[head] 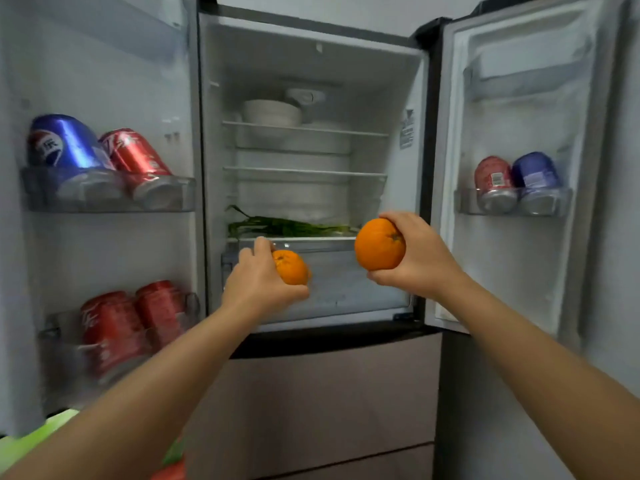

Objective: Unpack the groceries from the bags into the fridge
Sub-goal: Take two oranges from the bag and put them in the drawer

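Hands [343, 268] each cupped round a dimpled round orange [380, 244] before the open fridge [311, 64]

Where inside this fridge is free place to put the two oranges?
Free: the middle glass shelf, bare between the bowls above and the greens below. The top shelf is crowded on its left by bowls; the greens cover the lowest shelf.
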`<state>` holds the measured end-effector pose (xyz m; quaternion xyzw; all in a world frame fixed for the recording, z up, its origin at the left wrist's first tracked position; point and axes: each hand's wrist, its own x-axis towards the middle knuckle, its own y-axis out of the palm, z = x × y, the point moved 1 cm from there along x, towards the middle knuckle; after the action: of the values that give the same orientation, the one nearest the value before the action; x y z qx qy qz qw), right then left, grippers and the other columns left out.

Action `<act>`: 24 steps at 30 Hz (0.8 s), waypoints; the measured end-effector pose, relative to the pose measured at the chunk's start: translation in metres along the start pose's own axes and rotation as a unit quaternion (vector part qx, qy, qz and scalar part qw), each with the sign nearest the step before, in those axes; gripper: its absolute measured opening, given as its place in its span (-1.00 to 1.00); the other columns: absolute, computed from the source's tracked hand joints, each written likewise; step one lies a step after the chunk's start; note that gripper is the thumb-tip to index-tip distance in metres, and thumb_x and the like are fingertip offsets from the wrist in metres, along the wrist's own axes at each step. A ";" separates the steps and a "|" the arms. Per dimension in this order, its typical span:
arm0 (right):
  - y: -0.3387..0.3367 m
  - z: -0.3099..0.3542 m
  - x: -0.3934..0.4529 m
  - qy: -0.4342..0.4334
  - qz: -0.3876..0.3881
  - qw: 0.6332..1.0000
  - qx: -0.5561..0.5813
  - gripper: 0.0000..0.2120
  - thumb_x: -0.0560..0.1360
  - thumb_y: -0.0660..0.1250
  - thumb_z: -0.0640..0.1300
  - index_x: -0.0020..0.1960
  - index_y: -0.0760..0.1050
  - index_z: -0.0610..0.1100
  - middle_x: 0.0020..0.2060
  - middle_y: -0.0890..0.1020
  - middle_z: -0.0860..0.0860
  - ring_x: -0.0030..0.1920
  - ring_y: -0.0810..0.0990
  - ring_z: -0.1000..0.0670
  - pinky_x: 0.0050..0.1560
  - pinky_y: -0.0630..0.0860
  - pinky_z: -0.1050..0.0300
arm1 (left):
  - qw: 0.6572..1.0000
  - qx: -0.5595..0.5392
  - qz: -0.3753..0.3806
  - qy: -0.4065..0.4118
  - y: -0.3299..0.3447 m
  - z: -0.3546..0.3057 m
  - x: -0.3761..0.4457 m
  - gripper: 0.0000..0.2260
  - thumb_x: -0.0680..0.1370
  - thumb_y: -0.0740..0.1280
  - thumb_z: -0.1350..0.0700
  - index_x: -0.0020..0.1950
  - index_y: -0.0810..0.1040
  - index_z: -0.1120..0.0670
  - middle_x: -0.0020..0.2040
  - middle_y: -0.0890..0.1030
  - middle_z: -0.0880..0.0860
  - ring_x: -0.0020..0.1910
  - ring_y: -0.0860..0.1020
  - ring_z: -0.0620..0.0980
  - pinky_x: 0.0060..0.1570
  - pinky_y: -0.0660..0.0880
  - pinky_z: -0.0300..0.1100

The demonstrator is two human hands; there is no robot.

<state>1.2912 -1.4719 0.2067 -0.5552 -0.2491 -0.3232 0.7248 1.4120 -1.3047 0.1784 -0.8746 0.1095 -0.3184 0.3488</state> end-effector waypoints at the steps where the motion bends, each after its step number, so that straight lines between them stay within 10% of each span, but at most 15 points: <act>1: 0.001 -0.009 0.014 0.000 -0.010 1.000 0.003 -0.29 0.23 0.53 -0.19 0.31 0.32 -0.11 0.23 0.40 -0.08 0.05 0.33 0.08 0.02 0.29 0.22 | 1.000 0.001 -0.008 0.000 0.002 -0.003 0.015 -0.43 0.33 0.49 -0.08 0.16 0.26 0.04 0.14 0.37 0.09 0.09 0.47 0.12 -0.05 0.43 -0.09; 15: 0.107 -0.157 0.238 0.039 0.175 0.968 -0.176 -0.44 0.25 0.51 0.06 0.16 0.43 -0.10 0.11 0.56 -0.08 0.02 0.51 -0.07 -0.08 0.44 0.11 | 0.980 0.145 0.135 0.010 0.094 -0.004 0.275 -0.43 0.39 0.44 -0.08 0.27 0.31 0.11 0.16 0.45 0.09 0.00 0.43 0.05 -0.09 0.47 -0.12; 24: 0.208 -0.240 0.318 -0.028 0.492 0.808 -0.322 -0.48 0.29 0.47 0.06 0.17 0.43 -0.10 0.07 0.51 -0.07 0.09 0.55 -0.14 0.10 0.56 -0.08 | 0.917 0.239 0.321 -0.015 0.202 0.010 0.362 -0.48 0.41 0.45 -0.03 0.26 0.46 0.20 0.02 0.51 0.10 -0.02 0.59 0.07 -0.11 0.53 -0.14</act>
<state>1.6593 -1.7280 0.2396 -0.8140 0.1561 0.0311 0.5586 1.7046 -1.5967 0.2094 -0.6881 0.2995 -0.1928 0.6322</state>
